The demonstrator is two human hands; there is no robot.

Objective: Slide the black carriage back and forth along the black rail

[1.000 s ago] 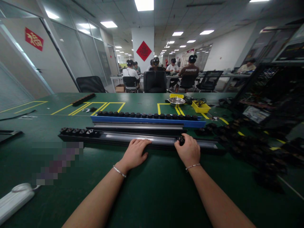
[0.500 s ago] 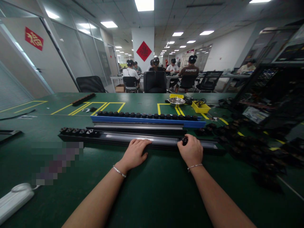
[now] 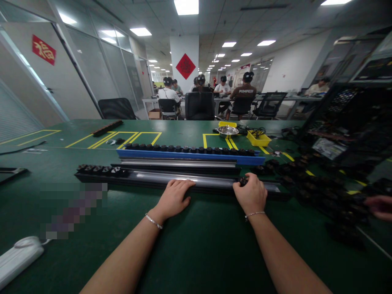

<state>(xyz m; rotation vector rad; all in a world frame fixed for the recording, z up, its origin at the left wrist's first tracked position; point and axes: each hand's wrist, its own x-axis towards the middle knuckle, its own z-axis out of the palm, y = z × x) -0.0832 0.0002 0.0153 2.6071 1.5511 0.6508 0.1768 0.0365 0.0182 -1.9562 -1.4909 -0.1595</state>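
- at the far left, we locate a white object (image 3: 20, 261) on the green table (image 3: 196, 253).
- next, we see a group of small black blocks (image 3: 98, 169) seated at the left end of a long black tray (image 3: 211, 181).
- the left hand (image 3: 174, 199) rests on the near edge of this tray, around its middle; we note the fingers extended side by side, the thumb spread apart, gripping nothing that we can see.
- behind the tray, we find a silver strip (image 3: 177, 162), then a blue rail (image 3: 190, 155) carrying a row of similar blocks.
- farther back, a metal bowl (image 3: 228, 130) stands just left of a yellow box (image 3: 259, 139).
- the right hand (image 3: 251, 194) holds one black block (image 3: 243, 182) over the tray's right portion, fingers and thumb closed around it; we cannot tell whether the block touches the channel.
- at the right, we see a blurred pile of dark parts (image 3: 324, 192).
- at the right edge, another person's hand (image 3: 380, 207) is near the pile; we cannot tell its finger state.
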